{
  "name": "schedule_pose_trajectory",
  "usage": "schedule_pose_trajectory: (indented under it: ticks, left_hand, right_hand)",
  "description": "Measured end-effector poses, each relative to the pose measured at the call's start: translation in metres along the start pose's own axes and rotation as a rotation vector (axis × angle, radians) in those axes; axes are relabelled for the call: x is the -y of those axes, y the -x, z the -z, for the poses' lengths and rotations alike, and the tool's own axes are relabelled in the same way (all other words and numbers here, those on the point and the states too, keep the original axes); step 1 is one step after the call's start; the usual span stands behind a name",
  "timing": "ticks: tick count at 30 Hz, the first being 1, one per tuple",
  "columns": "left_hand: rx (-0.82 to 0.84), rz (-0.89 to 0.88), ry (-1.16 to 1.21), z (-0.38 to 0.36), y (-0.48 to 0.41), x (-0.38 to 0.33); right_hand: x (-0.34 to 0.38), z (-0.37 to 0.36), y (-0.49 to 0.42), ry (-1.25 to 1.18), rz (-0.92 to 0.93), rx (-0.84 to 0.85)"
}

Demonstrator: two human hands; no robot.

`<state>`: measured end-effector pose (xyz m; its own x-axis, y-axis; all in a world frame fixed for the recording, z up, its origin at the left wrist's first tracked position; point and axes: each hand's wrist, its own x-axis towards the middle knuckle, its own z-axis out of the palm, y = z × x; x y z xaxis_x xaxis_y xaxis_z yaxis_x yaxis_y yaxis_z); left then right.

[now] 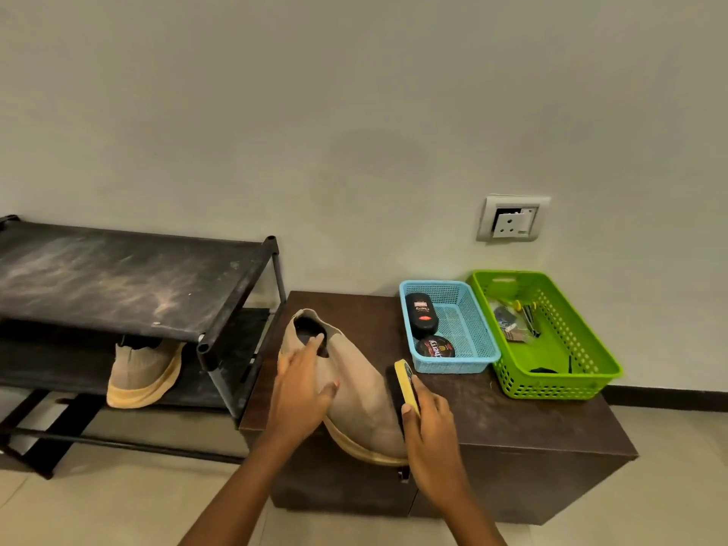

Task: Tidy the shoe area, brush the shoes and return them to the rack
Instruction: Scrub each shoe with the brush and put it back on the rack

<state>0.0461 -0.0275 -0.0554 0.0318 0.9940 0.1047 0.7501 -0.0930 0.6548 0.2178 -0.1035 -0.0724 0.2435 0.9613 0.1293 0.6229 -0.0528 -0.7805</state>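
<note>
A beige slip-on shoe [356, 392] with a yellow sole lies on the dark brown cabinet [512, 411], toe toward me. My left hand [301, 392] holds it by the upper near the opening. My right hand [427, 431] grips a yellow-backed shoe brush [405, 382] whose black bristles press against the shoe's right side. The matching beige shoe [142, 368] stands on the middle shelf of the black shoe rack [118, 281] at the left.
A blue basket [472, 348] with a polish bottle and a round polish tin sits at the cabinet's back. Beside it stands a green basket [571, 368] with small items. A wall socket [512, 218] is above. The rack's top shelf is dusty.
</note>
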Motion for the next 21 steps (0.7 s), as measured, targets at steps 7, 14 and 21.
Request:
schedule_pose_trajectory:
  ticks: [7,14,21]
  left_hand:
    - [-0.048,0.14,-0.048,0.0,-0.021,-0.008]
    - [-0.212,0.128,0.093,0.012,-0.015,-0.011]
    - [-0.362,0.385,0.543,0.004,0.014,-0.035]
  right_hand:
    - [0.001,0.02,-0.004,-0.116,-0.041,-0.022]
    - [-0.002,0.018,-0.003,-0.136,-0.058,-0.018]
    - [0.008,-0.003,0.015,-0.102,-0.06,-0.139]
